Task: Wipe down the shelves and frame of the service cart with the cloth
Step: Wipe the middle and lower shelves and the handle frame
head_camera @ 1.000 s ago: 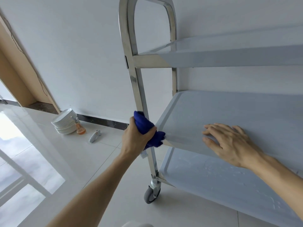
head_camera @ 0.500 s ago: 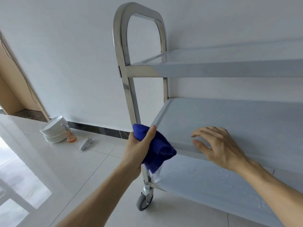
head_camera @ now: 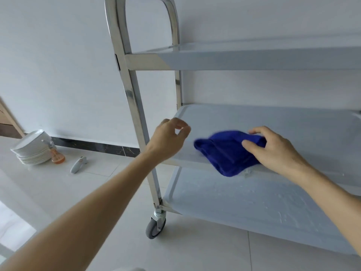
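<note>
The steel service cart (head_camera: 134,98) stands against the white wall with three pale shelves. A blue cloth (head_camera: 226,153) lies on the front part of the middle shelf (head_camera: 273,122), one corner hanging over the edge. My right hand (head_camera: 273,149) grips the cloth's right side with thumb and fingers. My left hand (head_camera: 170,139) hovers just left of the cloth, beside the front post, fingers loosely curled and holding nothing. The bottom shelf (head_camera: 244,208) shows wet streaks and droplets.
A stack of white plates (head_camera: 32,149), a small orange spray bottle (head_camera: 56,155) and a white handheld tool (head_camera: 78,164) lie on the tiled floor at the left by the wall. A grey caster (head_camera: 155,227) carries the cart's front corner.
My left hand let go of the blue cloth at the front post. The cloth now lies on the middle shelf and my right hand has taken hold of it.
</note>
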`<state>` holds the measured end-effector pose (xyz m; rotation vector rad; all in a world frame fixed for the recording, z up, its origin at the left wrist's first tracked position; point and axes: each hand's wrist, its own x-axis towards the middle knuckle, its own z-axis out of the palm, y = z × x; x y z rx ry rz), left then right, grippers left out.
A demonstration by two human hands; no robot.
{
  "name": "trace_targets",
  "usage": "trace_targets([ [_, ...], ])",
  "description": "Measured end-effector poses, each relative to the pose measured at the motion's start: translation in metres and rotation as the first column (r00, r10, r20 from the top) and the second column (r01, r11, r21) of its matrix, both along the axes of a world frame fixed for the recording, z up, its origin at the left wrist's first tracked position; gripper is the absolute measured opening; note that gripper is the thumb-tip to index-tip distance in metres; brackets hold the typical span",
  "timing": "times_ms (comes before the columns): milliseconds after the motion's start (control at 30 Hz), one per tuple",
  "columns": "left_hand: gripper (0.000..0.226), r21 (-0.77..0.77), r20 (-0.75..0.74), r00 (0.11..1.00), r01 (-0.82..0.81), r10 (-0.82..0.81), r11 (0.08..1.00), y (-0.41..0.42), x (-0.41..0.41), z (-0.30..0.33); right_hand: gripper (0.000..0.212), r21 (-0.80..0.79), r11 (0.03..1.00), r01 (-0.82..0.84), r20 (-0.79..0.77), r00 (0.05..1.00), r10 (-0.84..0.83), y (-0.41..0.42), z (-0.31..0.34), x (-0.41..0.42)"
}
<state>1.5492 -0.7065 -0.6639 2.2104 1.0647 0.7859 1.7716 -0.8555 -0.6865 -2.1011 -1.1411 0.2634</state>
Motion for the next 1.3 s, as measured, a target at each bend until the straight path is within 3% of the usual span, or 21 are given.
trace_targets([
  [33,0.03,0.054,-0.059,0.998,0.009,-0.006,0.998,0.009,0.0,-0.005,0.043,-0.112,0.993,0.025,0.126,0.992,-0.01,-0.003,-0.003,0.004],
  [100,0.029,0.114,-0.163,0.986,0.039,-0.02,0.993,0.023,0.0,-0.018,0.057,-0.132,0.991,0.015,0.304,0.952,0.026,-0.002,-0.006,0.003],
  [200,0.032,0.123,-0.308,0.951,0.083,-0.042,0.989,0.034,-0.003,-0.041,0.062,-0.123,0.99,-0.071,0.366,0.924,0.111,0.02,-0.01,-0.012],
  [333,0.032,0.229,-0.291,0.952,0.16,-0.089,0.96,0.036,-0.015,-0.065,0.074,-0.376,0.925,-0.044,0.447,0.867,0.223,0.056,-0.025,-0.039],
  [500,0.028,0.336,-0.264,0.96,0.181,-0.092,0.924,0.038,-0.018,-0.07,0.075,-0.301,0.932,-0.203,0.621,0.699,0.353,0.061,-0.038,-0.068],
  [633,0.03,0.348,-0.294,0.955,0.137,-0.031,0.927,0.037,-0.017,-0.071,0.072,-0.219,0.924,-0.314,0.692,0.618,0.374,0.035,-0.042,-0.04],
  [767,0.033,0.349,-0.277,0.96,0.134,-0.034,0.927,0.034,-0.015,-0.07,0.079,-0.197,0.939,-0.281,0.704,0.626,0.335,-0.021,-0.043,0.021],
  [1033,0.027,0.401,-0.258,0.966,0.087,0.022,0.912,0.031,-0.011,-0.071,0.083,-0.25,0.968,-0.017,0.696,0.692,0.192,-0.147,-0.037,0.139],
  [1167,0.027,0.415,-0.262,0.961,0.03,0.088,0.909,0.029,-0.005,-0.073,0.089,-0.198,0.98,0.028,0.696,0.708,0.12,-0.131,-0.039,0.116],
  [1300,0.027,0.382,-0.27,0.956,-0.007,0.119,0.924,0.028,-0.004,-0.075,0.089,-0.211,0.974,-0.084,0.681,0.702,0.208,-0.064,-0.04,0.053],
])
